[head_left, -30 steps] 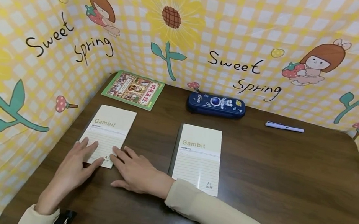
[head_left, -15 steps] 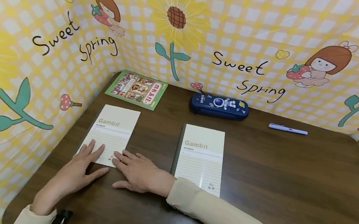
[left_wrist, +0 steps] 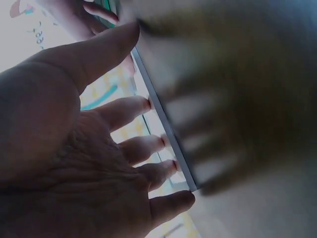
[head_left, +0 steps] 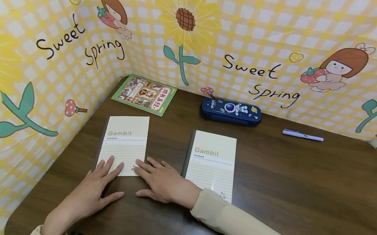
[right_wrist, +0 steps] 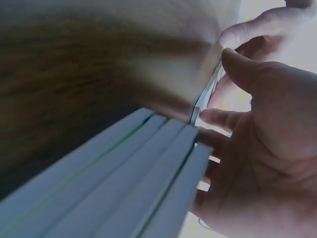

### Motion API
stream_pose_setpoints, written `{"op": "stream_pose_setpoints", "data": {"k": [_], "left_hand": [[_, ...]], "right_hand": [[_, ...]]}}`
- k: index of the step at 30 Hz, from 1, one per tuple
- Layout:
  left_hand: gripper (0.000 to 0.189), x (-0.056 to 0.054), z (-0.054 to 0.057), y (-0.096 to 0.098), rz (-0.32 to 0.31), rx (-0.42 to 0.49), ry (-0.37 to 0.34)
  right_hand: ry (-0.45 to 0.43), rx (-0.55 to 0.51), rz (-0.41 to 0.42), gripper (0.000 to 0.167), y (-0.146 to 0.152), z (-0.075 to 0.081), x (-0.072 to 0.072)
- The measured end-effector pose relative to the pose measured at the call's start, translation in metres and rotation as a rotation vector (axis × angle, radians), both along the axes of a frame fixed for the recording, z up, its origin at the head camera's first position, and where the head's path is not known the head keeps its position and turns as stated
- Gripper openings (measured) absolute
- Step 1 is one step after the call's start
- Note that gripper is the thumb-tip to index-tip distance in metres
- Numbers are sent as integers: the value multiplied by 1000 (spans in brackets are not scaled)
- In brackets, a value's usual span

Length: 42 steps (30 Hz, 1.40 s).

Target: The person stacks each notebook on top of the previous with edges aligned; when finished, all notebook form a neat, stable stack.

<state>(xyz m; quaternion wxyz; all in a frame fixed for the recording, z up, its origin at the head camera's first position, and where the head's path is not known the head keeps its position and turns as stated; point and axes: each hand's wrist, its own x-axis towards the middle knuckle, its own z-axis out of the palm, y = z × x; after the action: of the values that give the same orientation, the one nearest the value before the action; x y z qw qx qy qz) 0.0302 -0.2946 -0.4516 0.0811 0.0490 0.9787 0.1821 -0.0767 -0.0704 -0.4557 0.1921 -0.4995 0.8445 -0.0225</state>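
A cream "Gambit" notebook (head_left: 126, 140) with a dark spine lies on the left of the table. My left hand (head_left: 91, 190) lays spread fingertips on its lower left part, thumb out over the table. My right hand (head_left: 164, 181) touches the lower right edge with extended fingertips. In the left wrist view the left fingers (left_wrist: 153, 144) meet the notebook's thin edge (left_wrist: 168, 129). To the right lies a matching notebook (head_left: 213, 149), its lower part partly covered by the right forearm. From the side, the right wrist view shows a layered stack of pages (right_wrist: 124, 183) near the right hand.
Toward the back left lies a green-bordered picture book (head_left: 146, 94). A dark blue space-themed pencil case (head_left: 231, 112) stands by the back edge, with a pale lilac pen (head_left: 303, 135) farther right. Yellow checked cloth (head_left: 254, 21) walls the brown table (head_left: 307, 200).
The left notebook has shifted to the right and turned, from leaning right to nearly straight. Both hands have moved right along with it. The other notebook, book, case and pen stay put.
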Motion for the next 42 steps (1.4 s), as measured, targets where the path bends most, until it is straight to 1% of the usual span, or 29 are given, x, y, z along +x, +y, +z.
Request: {"op": "stream_pose_setpoints", "data": {"k": [3,8,12,15,19,23,25,26,27,29,32,34,37,40,42], "left_hand": [[80,3,-1,11,-10,-13,3],[78,7,-1,28,-18,-16,2],[76,9,1,40,-32,-13,10],[76,9,1,48,-41,-18,15],[76,11,1,56,-36,-26,20],[74,10,0,57,-25,-19,20],[70,8,1,57,2,7,20],[68,6,1,56,25,33,31],[65,4,2,55,52,61,47],[59,-1,3,53,113,122,103],[54,-7,5,46,205,203,202],[55,-10,6,41,258,230,234],[61,-13,8,33,335,278,223],[67,-14,8,26,392,334,172],[70,-14,7,23,420,374,138]], "right_hand": [[11,2,-11,73,9,0,-1],[16,10,-29,71,22,7,-1],[20,-9,-43,69,31,13,-1],[32,-24,-42,69,37,14,-1],[34,-71,-33,67,41,12,0],[39,-125,-24,64,43,10,0],[45,-142,-24,64,43,10,0],[51,-151,-23,63,43,10,0],[54,-164,-24,63,43,9,0],[49,-201,-28,61,41,9,-2],[-11,-270,-65,60,38,8,-5],[-80,-322,-117,61,36,9,-6],[-190,-398,-230,63,35,8,-9],[-278,-475,-352,65,35,6,-11],[-327,-526,-417,67,34,4,-12]]}}
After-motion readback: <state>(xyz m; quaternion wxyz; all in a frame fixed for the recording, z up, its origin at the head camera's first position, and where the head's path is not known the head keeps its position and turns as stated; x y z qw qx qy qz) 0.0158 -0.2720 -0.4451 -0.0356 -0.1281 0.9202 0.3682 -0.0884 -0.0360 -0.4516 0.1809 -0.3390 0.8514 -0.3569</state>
